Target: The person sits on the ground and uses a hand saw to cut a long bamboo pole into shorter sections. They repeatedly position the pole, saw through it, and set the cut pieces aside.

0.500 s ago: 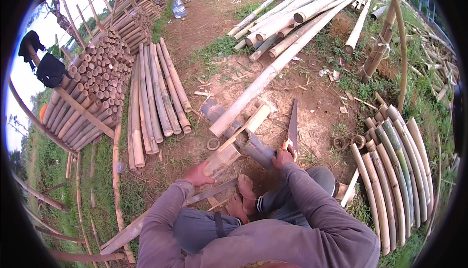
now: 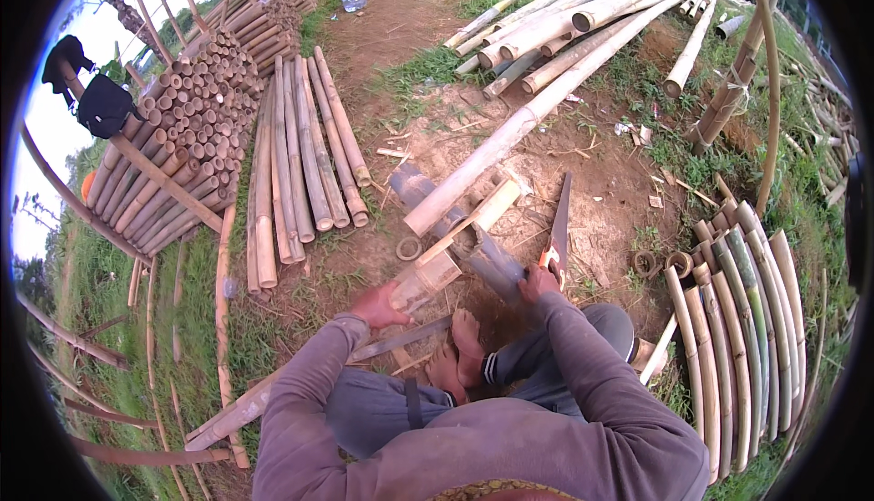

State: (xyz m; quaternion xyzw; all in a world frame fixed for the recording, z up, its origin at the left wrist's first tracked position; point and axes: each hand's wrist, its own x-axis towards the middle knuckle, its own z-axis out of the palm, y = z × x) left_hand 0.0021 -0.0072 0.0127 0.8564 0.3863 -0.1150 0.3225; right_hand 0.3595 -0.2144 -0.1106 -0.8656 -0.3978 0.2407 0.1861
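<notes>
My left hand [image 2: 381, 306] is closed round the near end of a short, pale bamboo piece [image 2: 428, 279], which has a long strip cut away along its top. This piece slants across a dark, thick bamboo tube [image 2: 492, 264] on the ground. My right hand [image 2: 541, 283] grips the orange handle of a handsaw [image 2: 562, 214], whose blade points away from me beside the tube. Its fingertips are partly hidden. Between my hands and the far pile, a long bamboo pole [image 2: 519, 124] has its near end resting over the dark tube.
Cut bamboo lengths [image 2: 314, 155] lie at the left, before a tall stack [image 2: 205, 118]. More lengths [image 2: 756, 319] are at the right, and long poles [image 2: 583, 27] at the far side. A bamboo post [image 2: 737, 82] stands at right. My bare feet [image 2: 466, 342] are close below the work.
The whole view has shifted slightly, so the scene sits a little farther right. Both hands keep their holds on the bamboo piece and the handsaw.
</notes>
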